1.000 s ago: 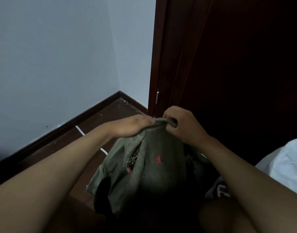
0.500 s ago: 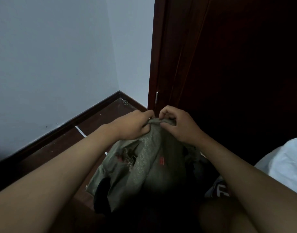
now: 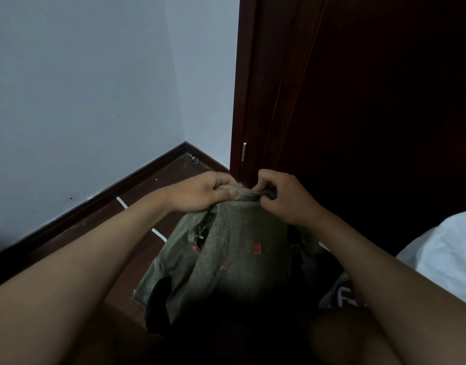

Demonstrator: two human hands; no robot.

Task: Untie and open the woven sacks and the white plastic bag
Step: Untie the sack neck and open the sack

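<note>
A grey-green woven sack (image 3: 234, 256) with small red marks and a torn hole on its left side stands on the floor between my arms. My left hand (image 3: 200, 192) grips the bunched top of the sack from the left, thumb pressed on the fabric. My right hand (image 3: 284, 198) pinches the same bunched top from the right, fingers curled. The two hands are a short gap apart at the sack's neck. A white plastic bag (image 3: 448, 256) lies at the right edge, partly hidden by my right forearm.
A dark red wooden door (image 3: 358, 114) and its frame stand right behind the sack. A pale wall (image 3: 81, 101) with dark skirting meets the brown floor (image 3: 147, 196) on the left. A second printed sack (image 3: 342, 293) peeks out under my right arm.
Both hands have shifted slightly up and apart at the sack's neck. The right hand's fingers have re-pinched the fabric, and the top looks pulled wider.
</note>
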